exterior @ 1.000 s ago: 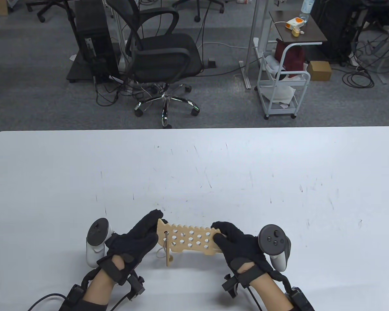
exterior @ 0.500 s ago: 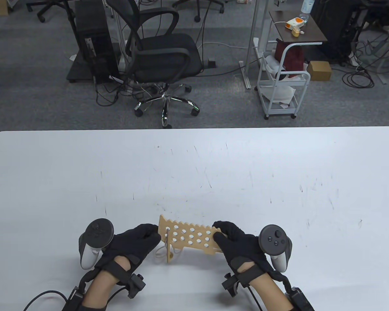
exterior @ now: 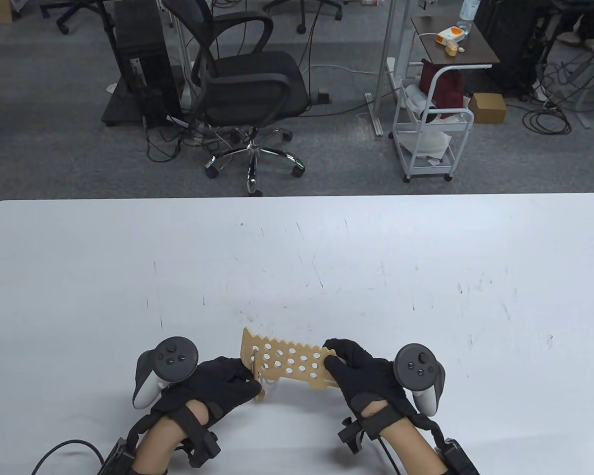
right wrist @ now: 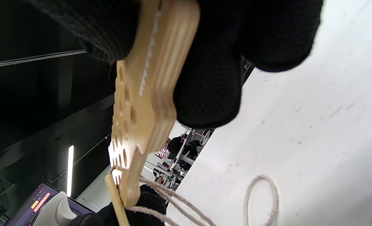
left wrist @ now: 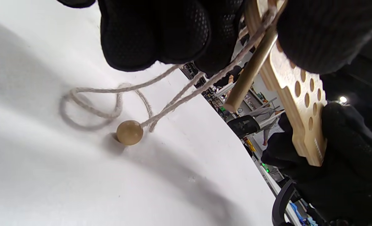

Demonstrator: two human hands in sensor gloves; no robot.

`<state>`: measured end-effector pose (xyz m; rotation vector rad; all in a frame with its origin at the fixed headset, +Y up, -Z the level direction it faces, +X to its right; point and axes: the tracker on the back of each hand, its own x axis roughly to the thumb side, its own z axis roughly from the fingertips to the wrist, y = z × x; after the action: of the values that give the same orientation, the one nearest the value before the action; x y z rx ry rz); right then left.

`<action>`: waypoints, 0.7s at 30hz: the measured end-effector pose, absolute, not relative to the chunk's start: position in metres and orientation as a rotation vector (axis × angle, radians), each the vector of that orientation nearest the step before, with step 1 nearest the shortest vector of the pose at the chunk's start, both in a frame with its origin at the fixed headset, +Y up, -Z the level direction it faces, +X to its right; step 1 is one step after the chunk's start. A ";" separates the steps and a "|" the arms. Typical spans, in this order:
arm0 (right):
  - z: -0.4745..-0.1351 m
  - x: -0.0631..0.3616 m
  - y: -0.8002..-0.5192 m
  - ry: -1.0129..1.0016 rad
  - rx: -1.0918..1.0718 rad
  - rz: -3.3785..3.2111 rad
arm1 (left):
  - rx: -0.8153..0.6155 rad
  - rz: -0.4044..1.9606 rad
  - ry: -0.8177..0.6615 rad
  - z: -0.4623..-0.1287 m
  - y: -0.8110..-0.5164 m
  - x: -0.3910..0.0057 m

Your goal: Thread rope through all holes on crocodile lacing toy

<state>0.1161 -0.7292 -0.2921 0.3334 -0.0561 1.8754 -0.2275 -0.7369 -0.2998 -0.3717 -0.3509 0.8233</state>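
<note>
The pale wooden crocodile board [exterior: 289, 362], full of round holes, is held tilted just above the table near its front edge. My right hand [exterior: 334, 362] grips its right end, fingers behind and thumb in front [right wrist: 211, 78]. At the board's left end my left hand [exterior: 249, 380] pinches the wooden needle [left wrist: 252, 67], which pokes through a hole there. A cream rope [left wrist: 110, 97] trails from the needle to a loop on the table and ends in a wooden bead [left wrist: 129, 132]. The board [left wrist: 299, 103] shows edge-on in the left wrist view.
The white table [exterior: 297, 257] stretches far beyond the hands. Behind its far edge stand a black office chair [exterior: 250, 84] and a white trolley [exterior: 430, 133]. A rope loop [right wrist: 261, 194] lies on the table under the board.
My left hand left the board's top-left corner, dropped towards me and took hold of the needle at the left end. The board's left end rose slightly. The right hand stayed put.
</note>
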 end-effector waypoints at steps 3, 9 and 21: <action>-0.292 0.115 -0.730 -0.050 0.336 1.876 | -0.381 0.804 -0.353 -0.300 -0.740 -0.223; -0.292 0.115 -0.730 -0.047 0.334 1.872 | -0.375 0.852 -0.336 -0.301 -0.742 -0.221; -0.293 0.120 -0.729 -0.070 0.293 1.888 | -0.323 0.904 -0.301 -0.303 -0.736 -0.230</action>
<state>0.1199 -0.7293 -0.2934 0.2931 -0.0698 1.8880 -0.2305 -0.7362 -0.3027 -0.3233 -0.3014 0.9037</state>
